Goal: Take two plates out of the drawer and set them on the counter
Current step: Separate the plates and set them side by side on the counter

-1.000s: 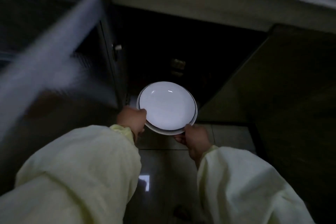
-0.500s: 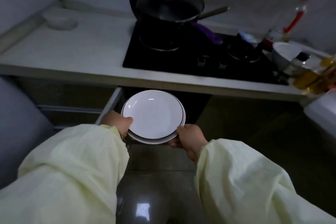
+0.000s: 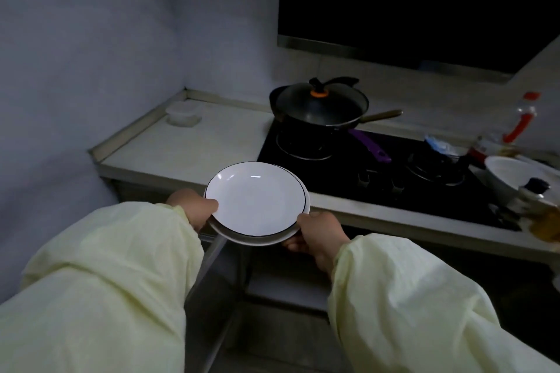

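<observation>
White plates (image 3: 257, 200), two in a stack, are out of the drawer (image 3: 218, 275) and up in the air, our left hand (image 3: 194, 207) and right hand (image 3: 318, 235) pinching the rims with curled fingers (image 3: 212, 203), so we only need to set them on the bare desk (image 3: 212, 139) beyond.

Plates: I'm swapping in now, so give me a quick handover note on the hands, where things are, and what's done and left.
Left hand grips the left rim of the plates; right hand grips the right rim from below.
Two plates, stacked, held in the air at the front edge of the counter, above the open drawer.
Done: both plates out.
Left: set them on the counter.
</observation>
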The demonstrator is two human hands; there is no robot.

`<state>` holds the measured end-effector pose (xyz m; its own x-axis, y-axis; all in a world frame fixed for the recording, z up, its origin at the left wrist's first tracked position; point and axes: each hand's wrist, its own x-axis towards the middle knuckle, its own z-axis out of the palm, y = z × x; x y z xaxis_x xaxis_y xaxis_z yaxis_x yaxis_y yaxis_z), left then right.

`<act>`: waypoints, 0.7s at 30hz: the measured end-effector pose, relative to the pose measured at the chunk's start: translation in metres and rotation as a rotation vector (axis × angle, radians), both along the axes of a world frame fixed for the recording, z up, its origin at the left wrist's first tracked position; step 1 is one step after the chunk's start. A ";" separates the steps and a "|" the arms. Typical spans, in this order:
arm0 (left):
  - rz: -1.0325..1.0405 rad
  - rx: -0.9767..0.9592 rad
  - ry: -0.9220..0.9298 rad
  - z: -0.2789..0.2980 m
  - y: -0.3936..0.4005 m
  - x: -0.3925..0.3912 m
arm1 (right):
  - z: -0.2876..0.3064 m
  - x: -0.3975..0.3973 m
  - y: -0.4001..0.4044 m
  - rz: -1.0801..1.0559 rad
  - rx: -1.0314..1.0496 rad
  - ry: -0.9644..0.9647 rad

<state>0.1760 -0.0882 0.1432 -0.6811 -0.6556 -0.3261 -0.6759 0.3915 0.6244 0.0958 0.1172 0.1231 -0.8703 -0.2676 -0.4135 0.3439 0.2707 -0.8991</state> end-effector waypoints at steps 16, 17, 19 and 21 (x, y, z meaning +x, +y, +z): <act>0.403 0.463 0.565 0.018 -0.076 -0.007 | 0.010 -0.062 -0.114 0.139 -0.041 -0.003; 0.428 0.497 0.599 0.018 -0.084 -0.008 | 0.011 -0.065 -0.119 0.128 -0.045 -0.007; 0.455 0.558 0.648 0.020 -0.111 -0.010 | 0.007 -0.071 -0.140 0.094 -0.050 -0.021; 0.462 0.587 0.682 0.020 -0.135 -0.013 | 0.006 -0.078 -0.154 0.052 -0.049 -0.026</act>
<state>0.1630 -0.2229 0.1635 -0.5624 -0.7635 -0.3176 -0.1103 -0.3114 0.9439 0.0180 -0.0369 0.1289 -0.8439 -0.3328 -0.4208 0.3538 0.2445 -0.9028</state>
